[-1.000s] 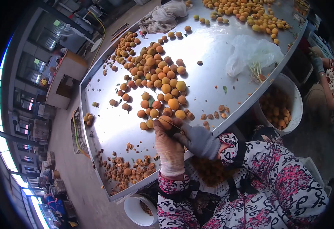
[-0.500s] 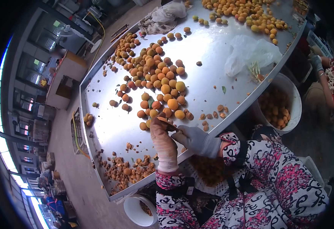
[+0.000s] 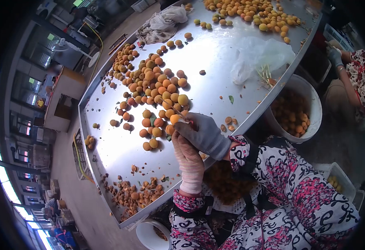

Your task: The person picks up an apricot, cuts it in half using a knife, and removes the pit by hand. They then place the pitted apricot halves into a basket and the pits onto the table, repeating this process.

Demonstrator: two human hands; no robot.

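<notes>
My right hand (image 3: 205, 135), in a grey glove, is closed around a small knife (image 3: 175, 109). Its thin blade points up and left over the fruit, and a bit of red shows at the grip. Just below, my left hand (image 3: 186, 156), in a pale glove with a striped cuff, has its fingers drawn together against the right hand. What lies in those fingers is hidden. Loose apricots (image 3: 158, 122) spread over the metal table (image 3: 111, 152) beyond both hands, and one apricot (image 3: 170, 129) sits right beside the left fingertips.
Split pieces and pits (image 3: 134, 195) are heaped at the table's near left corner. A clear plastic bag (image 3: 259, 58) lies to the right. A white bucket of apricots (image 3: 318, 114) stands by the right edge, near another person's gloved hand (image 3: 334, 56). Another white bucket (image 3: 147, 233) is below.
My right hand has risen and turned, so the knife now points up and away above the left hand. My left fingers have moved under it. The view has shifted slightly.
</notes>
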